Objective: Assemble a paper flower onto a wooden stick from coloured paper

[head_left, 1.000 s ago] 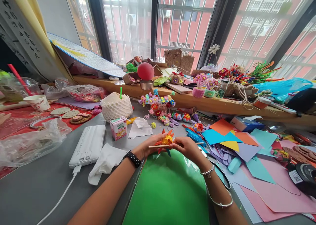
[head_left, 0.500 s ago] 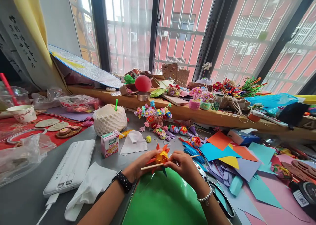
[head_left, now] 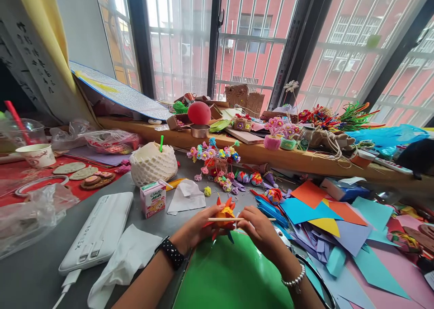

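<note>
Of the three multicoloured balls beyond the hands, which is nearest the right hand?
The ball beside the blue strips; the other two sit farther from the right hand, over by the flower basket.

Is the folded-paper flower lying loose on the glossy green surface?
No, the left hand holds the folded-paper flower, while the right hand pinches a thin wooden stick across it.

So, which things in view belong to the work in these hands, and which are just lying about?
Likely part of it:
folded-paper flower, in left hand
wooden stick, in right hand
coloured paper sheets
green board

Apparently lying about:
power bank
drink carton
coconut
red ball
</note>
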{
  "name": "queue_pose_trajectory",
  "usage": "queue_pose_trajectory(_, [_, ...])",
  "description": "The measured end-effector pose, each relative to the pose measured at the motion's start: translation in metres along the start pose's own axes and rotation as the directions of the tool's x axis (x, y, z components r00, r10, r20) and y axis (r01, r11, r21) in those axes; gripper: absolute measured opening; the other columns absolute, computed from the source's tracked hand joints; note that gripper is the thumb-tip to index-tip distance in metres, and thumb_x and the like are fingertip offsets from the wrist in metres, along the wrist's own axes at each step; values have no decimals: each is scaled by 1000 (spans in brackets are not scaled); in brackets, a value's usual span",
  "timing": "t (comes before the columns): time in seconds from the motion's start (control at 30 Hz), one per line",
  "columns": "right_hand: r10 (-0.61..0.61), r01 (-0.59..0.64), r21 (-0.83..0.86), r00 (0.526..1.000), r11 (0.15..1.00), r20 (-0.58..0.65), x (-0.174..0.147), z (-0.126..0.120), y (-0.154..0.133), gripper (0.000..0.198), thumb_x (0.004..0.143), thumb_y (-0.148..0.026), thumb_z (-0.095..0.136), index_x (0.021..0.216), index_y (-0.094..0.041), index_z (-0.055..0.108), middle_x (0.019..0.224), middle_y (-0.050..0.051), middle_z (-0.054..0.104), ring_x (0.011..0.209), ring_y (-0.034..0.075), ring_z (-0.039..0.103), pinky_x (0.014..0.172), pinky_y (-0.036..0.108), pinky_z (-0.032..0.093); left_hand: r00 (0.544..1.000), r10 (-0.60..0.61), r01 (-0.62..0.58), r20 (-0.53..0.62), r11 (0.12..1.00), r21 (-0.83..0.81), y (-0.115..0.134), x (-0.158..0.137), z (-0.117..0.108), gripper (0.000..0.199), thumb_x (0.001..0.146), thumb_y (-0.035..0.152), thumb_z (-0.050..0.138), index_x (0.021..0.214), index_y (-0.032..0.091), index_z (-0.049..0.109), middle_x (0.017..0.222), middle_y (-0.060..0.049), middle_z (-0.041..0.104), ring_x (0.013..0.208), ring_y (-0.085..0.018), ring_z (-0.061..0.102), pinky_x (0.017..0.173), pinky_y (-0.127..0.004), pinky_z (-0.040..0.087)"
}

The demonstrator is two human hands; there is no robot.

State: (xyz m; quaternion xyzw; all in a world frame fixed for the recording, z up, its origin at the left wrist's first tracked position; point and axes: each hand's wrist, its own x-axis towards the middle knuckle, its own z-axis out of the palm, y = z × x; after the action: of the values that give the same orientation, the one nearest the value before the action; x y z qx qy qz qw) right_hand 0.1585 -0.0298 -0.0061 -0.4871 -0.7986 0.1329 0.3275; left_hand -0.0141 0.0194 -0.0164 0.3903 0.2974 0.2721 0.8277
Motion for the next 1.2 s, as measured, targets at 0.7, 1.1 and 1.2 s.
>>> queue_pose_trajectory(0.7, [2, -2, 94, 1000, 996, 7, 0, -3, 9, 32, 83, -41, 40, 80, -19, 63, 70, 3, 59, 67, 14, 51, 62, 25, 38, 996, -59, 57, -66, 998, -27, 4, -4, 8, 27, 75, 33, 50, 87, 9, 57, 79, -7, 66, 67, -15, 62, 64, -24, 46])
queue_pose_trajectory(1.1, [-1, 2, 31, 1000, 1000, -13, -1, -2, 9, 32, 82, -41, 42, 78, -20, 66, 68, 3, 59, 66, 14, 50, 62, 25, 38, 999, 1, 3, -41, 996, 84, 2, -4, 6, 37, 73, 43, 52, 95, 12, 51, 87, -8, 61, 70, -15, 61, 61, -24, 45])
queue_pose_trajectory(1.2, [15, -14, 28, 1000, 999, -7, -1, -5, 5, 29, 81, -40, 46, 78, -20, 66, 65, 2, 59, 64, 13, 50, 60, 25, 37, 998, -9, 17, -67, 994, 109, 2, -3, 8, 36, 72, 42, 55, 92, 12, 50, 86, -7, 61, 70, -16, 61, 61, -24, 45])
